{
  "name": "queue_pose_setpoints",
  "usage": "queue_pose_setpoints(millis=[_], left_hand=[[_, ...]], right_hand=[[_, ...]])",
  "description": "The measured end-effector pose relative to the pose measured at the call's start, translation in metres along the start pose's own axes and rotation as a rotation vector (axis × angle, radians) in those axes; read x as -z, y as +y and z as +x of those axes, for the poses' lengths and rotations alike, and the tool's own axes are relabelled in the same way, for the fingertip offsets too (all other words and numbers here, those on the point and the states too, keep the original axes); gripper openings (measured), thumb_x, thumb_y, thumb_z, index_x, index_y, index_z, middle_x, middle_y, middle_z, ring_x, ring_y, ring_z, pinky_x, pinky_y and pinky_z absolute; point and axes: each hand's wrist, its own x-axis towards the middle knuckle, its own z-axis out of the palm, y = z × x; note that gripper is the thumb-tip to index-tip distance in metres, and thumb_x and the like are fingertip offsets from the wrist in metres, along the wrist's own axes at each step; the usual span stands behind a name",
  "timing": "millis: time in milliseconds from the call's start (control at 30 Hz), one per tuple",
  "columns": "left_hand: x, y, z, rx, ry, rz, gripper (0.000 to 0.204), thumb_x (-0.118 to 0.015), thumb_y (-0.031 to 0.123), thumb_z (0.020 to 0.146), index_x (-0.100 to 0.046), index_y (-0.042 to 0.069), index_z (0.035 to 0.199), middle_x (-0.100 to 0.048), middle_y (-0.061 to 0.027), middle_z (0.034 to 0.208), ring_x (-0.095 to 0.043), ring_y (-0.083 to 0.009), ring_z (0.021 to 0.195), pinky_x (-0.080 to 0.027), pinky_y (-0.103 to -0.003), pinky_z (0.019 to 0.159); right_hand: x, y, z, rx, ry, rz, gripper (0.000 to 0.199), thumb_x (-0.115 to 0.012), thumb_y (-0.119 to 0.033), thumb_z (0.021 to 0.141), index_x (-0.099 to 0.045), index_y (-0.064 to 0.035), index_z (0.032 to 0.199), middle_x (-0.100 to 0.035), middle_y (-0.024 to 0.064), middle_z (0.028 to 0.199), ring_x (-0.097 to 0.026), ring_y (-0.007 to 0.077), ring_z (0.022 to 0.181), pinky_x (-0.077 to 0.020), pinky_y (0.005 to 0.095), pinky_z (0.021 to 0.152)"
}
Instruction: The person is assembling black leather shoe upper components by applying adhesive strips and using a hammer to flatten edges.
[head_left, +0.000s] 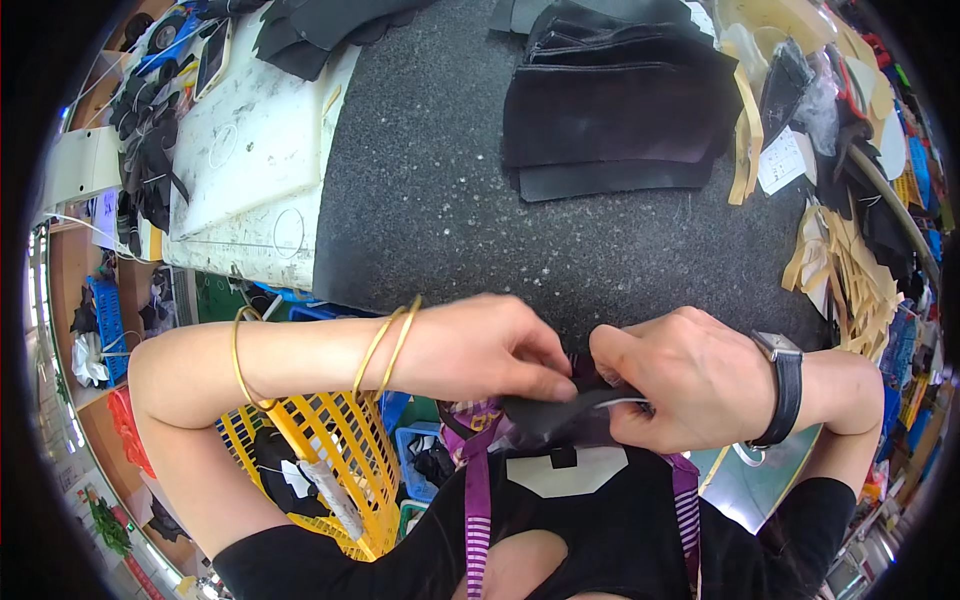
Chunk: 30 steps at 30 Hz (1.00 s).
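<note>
Close in front of my body, at the near edge of the dark speckled work surface [430, 200], I hold a black leather-like piece [545, 415] between my two hands. My left hand [490, 345] pinches it between thumb and fingers. Closed round its other end is my right hand [690, 380], knuckles up. A thin pale line runs along the piece by the right fingers; what else they cover is hidden. A stack of black leather-like panels [615, 115] lies farther off on the surface.
Tan strips [850, 270] pile up at the right edge. A white board [255, 140] and a phone [213, 60] lie at the left, near more black pieces [320, 30]. Below my left forearm stands a yellow basket [350, 440], beside a blue one [418, 460].
</note>
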Motion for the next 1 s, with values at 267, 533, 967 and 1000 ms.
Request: queue_pose_setpoints(millis=[267, 533, 967, 1000], left_hand=[[-0.008, -0.012, 0.004, 0.013, 0.063, -0.225, 0.063, -0.045, 0.058, 0.091, -0.064, -0.001, 0.084, -0.049, -0.0006, 0.062, -0.045, -0.0088, 0.059, -0.040, -0.027, 0.054], [0.001, -0.007, 0.004, 0.039, 0.030, -0.386, 0.032, -0.066, 0.020, 0.088, -0.054, 0.000, 0.111, -0.058, 0.0040, 0.089, -0.051, 0.0000, 0.081, -0.043, -0.018, 0.070], [0.036, 0.003, 0.014, -0.096, 0.148, 0.274, 0.029, -0.074, 0.012, 0.076, -0.056, -0.002, 0.094, -0.062, -0.0036, 0.070, -0.060, -0.0118, 0.063, -0.046, -0.028, 0.056], [0.035, -0.001, 0.016, -0.267, 0.312, 0.614, 0.028, -0.074, 0.011, 0.074, -0.056, -0.002, 0.091, -0.062, -0.0067, 0.071, -0.061, -0.0197, 0.065, -0.047, -0.032, 0.058]], right_hand=[[0.003, 0.000, 0.002, 0.039, 0.089, -0.083, 0.021, -0.061, -0.006, 0.070, -0.045, 0.0037, 0.081, -0.055, 0.0191, 0.058, -0.058, 0.0402, 0.057, -0.0473, 0.0469, 0.052], [0.015, 0.006, 0.011, -0.120, -0.068, 0.216, 0.035, -0.068, -0.006, 0.069, -0.043, -0.0012, 0.093, -0.058, 0.0129, 0.068, -0.060, 0.0282, 0.062, -0.0464, 0.0344, 0.056], [0.015, 0.033, 0.028, 0.015, 0.152, -0.133, 0.037, -0.070, -0.003, 0.068, -0.052, 0.0005, 0.100, -0.059, 0.0161, 0.074, -0.058, 0.0384, 0.076, -0.0437, 0.0386, 0.063], [0.015, 0.035, 0.029, 0.023, 0.212, -0.205, 0.035, -0.069, -0.001, 0.067, -0.052, 0.0003, 0.098, -0.059, 0.0153, 0.078, -0.058, 0.0390, 0.080, -0.0432, 0.0386, 0.065]])
